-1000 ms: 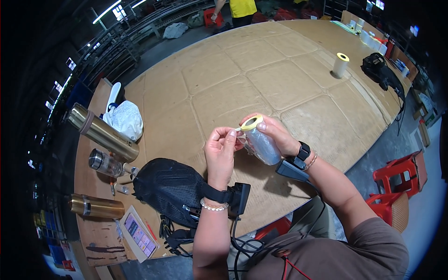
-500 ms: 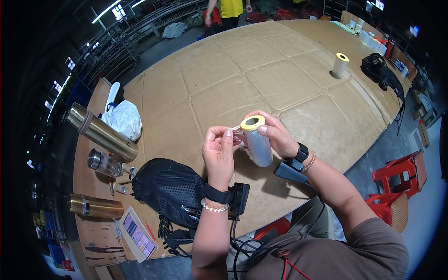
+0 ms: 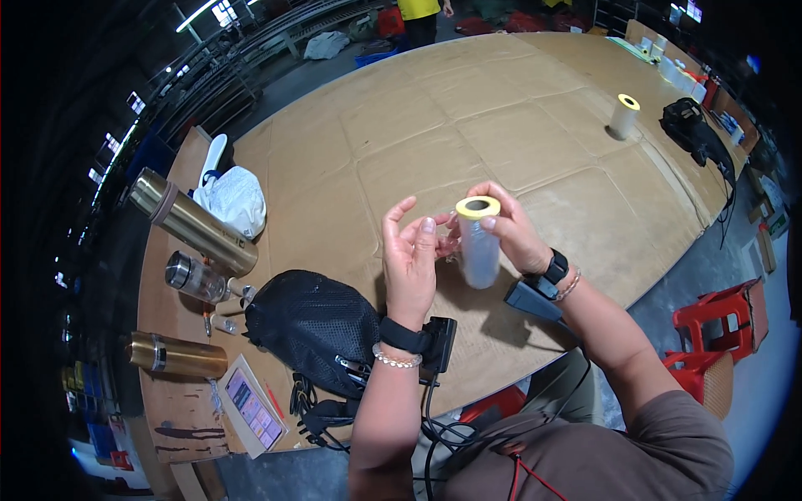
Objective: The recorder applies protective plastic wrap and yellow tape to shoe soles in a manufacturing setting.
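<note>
A roll of clear plastic film (image 3: 480, 257) with a yellow-rimmed core end stands nearly upright above the cardboard-covered table (image 3: 418, 159). My right hand (image 3: 520, 238) grips it near the top, thumb at the front and fingers behind. Left of the roll is my left hand (image 3: 409, 271), its index finger raised and its fingers apart. A crumpled loose bit of film (image 3: 451, 242) shows between that hand and the roll; whether the fingertips touch it is hard to tell.
On the left stand a large metal thermos (image 3: 196, 221), a white cloth bag (image 3: 234, 202), a glass bottle (image 3: 196, 277) and a gold flask (image 3: 180, 355). A black mesh bag (image 3: 313, 330) and a phone (image 3: 255, 409) lie nearby. Another film roll (image 3: 623, 117) stands far right. Red stools (image 3: 714, 321) are beyond the edge.
My left hand's pinch at the film has loosened, with the index finger lifting and the fingers spreading. My right hand keeps hold of the roll. The whole view has shifted slightly.
</note>
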Demonstrator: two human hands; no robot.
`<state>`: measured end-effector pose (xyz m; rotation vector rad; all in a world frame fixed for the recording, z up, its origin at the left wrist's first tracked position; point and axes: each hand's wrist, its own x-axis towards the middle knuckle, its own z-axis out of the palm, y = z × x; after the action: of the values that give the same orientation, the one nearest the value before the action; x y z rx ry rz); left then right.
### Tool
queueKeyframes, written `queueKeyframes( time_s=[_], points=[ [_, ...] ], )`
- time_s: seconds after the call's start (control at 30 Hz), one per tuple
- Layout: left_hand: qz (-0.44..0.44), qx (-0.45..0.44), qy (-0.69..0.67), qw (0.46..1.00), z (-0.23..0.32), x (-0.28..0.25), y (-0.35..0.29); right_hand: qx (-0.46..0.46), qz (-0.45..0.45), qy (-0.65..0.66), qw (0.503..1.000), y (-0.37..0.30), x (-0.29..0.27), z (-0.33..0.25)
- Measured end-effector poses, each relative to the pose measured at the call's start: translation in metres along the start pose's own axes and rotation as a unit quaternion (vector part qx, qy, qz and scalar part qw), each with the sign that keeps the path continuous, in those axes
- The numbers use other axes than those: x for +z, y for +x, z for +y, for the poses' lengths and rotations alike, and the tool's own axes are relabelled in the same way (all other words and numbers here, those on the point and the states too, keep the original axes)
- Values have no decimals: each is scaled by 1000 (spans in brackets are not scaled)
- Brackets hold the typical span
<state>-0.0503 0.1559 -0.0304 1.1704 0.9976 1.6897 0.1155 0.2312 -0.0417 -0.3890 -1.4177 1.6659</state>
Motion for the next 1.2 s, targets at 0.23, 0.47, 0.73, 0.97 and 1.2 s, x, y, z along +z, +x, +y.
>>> queueKeyframes(
  time_s=[0.23,0.47,0.73,0.97,1.2],
  points=[
    [-26,-100,21,994,-1,-11,-2,37,13,19,999,1,0,11],
    [-58,-94,61,992,-22,-4,2,-14,43,14,999,1,-3,1],
    [-26,-111,53,992,-13,-1,2,-7,61,-10,998,4,-2,2],
    [-13,-89,85,992,-17,-8,0,4,72,0,997,1,8,-4],
    [-5,20,125,992,-19,-2,4,12,44,-13,999,-1,6,-8]
  ],
)
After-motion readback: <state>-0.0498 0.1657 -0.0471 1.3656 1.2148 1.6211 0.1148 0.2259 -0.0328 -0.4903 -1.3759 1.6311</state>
